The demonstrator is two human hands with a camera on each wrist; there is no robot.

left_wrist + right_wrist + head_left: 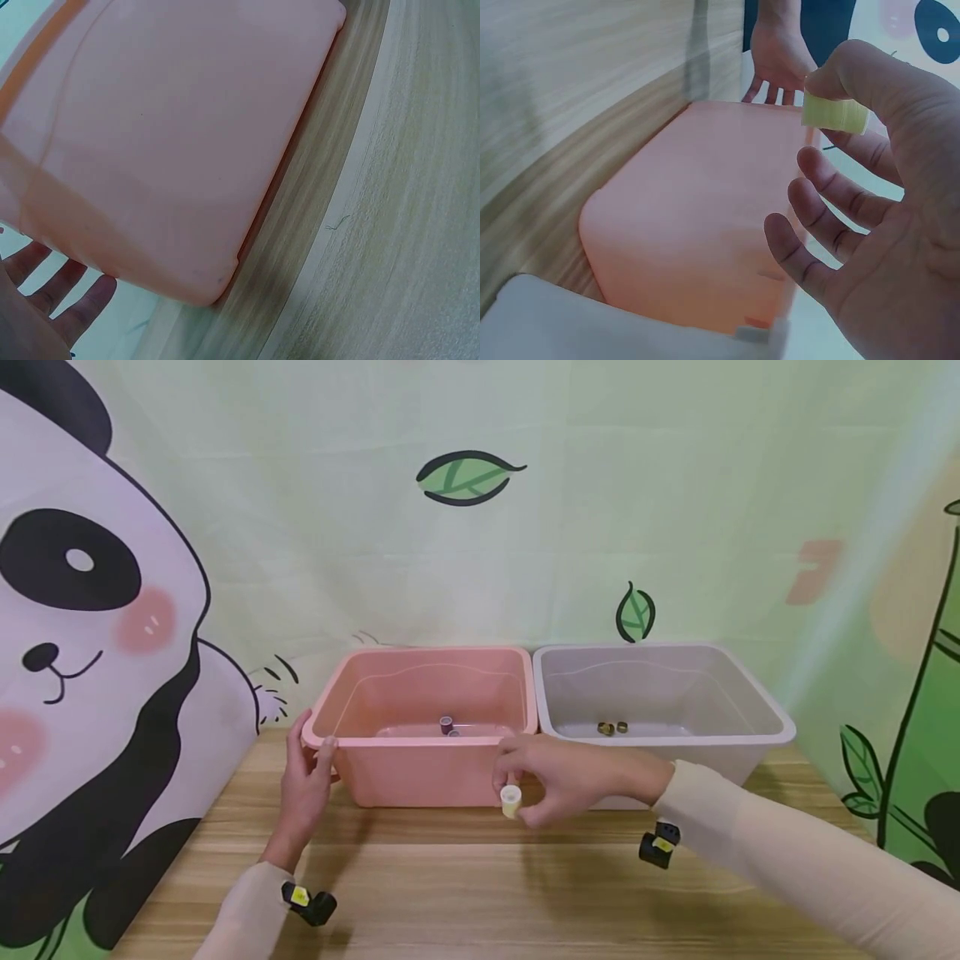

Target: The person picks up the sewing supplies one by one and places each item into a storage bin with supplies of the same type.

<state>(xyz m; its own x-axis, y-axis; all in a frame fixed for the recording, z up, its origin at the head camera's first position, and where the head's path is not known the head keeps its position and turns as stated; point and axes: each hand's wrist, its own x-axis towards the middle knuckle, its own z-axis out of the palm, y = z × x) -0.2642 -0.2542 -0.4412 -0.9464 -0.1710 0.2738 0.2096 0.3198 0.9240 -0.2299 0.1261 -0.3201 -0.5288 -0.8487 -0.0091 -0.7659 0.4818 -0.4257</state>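
In the head view, my right hand (558,777) pinches a small pale yellow, cap-like cylinder (511,803) between thumb and fingers, in front of the bins. The right wrist view shows fine ribs on the side of this cylinder (834,114), while the other fingers of the right hand (889,217) spread loosely. My left hand (306,777) holds the front left corner of the pink bin (427,772), thumb at the front of the rim. Small purple cylinders (446,725) lie inside that bin, partly hidden by its front wall.
A grey bin (667,741) stands right beside the pink one, with small gold-coloured pieces (606,728) on its floor. Both stand on a wood-grain table (450,893). Behind them hangs a cloth backdrop (675,485) printed with a panda and leaves.
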